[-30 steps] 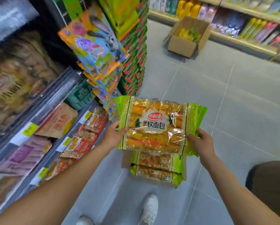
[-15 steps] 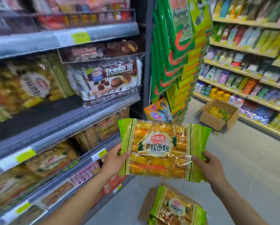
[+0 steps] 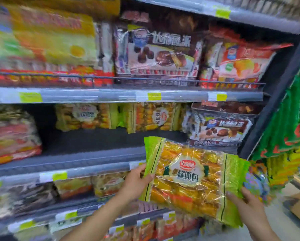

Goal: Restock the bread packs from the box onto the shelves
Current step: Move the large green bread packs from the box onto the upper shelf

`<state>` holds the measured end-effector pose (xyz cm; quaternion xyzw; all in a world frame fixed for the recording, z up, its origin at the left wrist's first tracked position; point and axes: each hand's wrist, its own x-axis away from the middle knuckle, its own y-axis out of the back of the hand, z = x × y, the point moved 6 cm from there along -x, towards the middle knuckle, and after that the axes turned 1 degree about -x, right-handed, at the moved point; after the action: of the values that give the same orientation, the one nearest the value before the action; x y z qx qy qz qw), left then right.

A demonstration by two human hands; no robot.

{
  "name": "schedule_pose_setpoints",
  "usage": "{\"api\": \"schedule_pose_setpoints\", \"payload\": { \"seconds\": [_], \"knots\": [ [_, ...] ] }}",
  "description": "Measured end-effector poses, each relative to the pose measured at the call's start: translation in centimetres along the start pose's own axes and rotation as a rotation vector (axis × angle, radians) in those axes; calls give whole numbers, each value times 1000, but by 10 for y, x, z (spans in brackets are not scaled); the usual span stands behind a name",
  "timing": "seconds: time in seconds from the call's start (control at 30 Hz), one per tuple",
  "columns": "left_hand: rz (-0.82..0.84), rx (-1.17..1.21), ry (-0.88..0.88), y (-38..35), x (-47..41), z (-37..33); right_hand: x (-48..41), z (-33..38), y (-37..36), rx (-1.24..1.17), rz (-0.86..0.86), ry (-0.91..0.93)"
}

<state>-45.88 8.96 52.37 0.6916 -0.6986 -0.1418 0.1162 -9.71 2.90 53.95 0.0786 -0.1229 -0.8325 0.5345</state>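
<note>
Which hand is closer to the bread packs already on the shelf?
Left. The left hand grips the held pack by its left end, below the shelved packs; the right hand grips its right end, lower and farther right.

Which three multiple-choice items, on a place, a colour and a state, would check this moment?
1. Where is the bread pack? A on a trolley; B held in the air before the middle shelf; C in a basket.
2. What colour are its end strips? A green; B blue; C white.
3. How are the hands? A both empty; B only one grips; C both grip the pack.
Key: 1 B, it hangs between the hands in front of the shelf edge. 2 A, both ends are green. 3 C, the left hand holds its left end and the right hand its right end.
</note>
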Motion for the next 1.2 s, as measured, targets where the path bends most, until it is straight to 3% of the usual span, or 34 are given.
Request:
{"api": "schedule_pose_setpoints", "payload": {
  "seconds": [0.23, 0.5, 0.8, 1.2],
  "knots": [
    [-161, 49, 29, 136, 44, 29, 60, 106, -120, -61, 267, 79],
    [-353, 23, 70, 242, 80, 45, 53, 129, -228, -25, 465, 206],
    [-554, -70, 79, 315, 49, 47, 16, 165, -332, 20, 599, 283],
    [-636, 75, 133, 347, -45, 66, -72, 177, -426, 114, 508, 202]
  ]
}}
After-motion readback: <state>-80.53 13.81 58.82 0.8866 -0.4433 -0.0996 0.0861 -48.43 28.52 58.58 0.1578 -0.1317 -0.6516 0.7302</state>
